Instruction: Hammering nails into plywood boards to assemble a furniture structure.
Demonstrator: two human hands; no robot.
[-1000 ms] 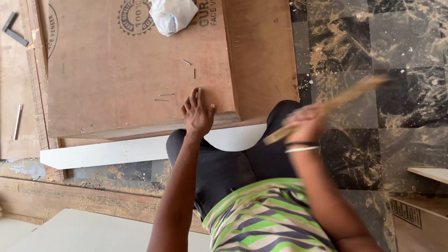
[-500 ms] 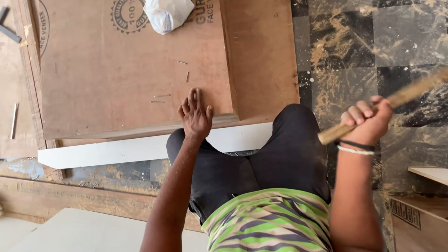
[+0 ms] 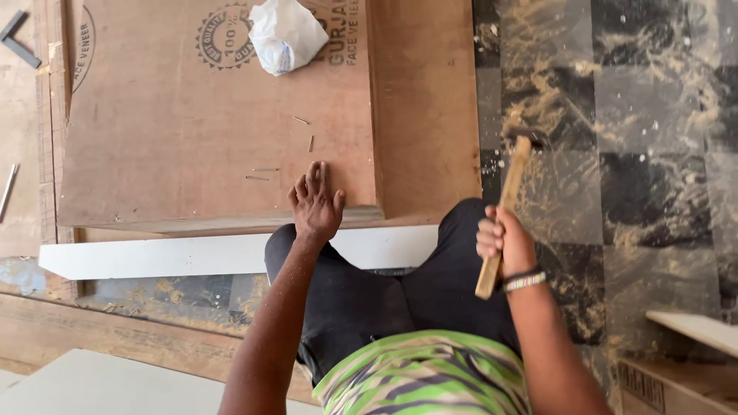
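Nearest the camera: right hand, fist wrapped round the wooden handle of a hammer — its dark head raised over the dusty tiled floor. Left hand, fingers spread flat on the near edge of a plywood sheet, gripping nothing. Beyond the fingertips: loose nails, perhaps four. Farther — crumpled white bag.

White plastic bag on plywood; round dark stamp beside.
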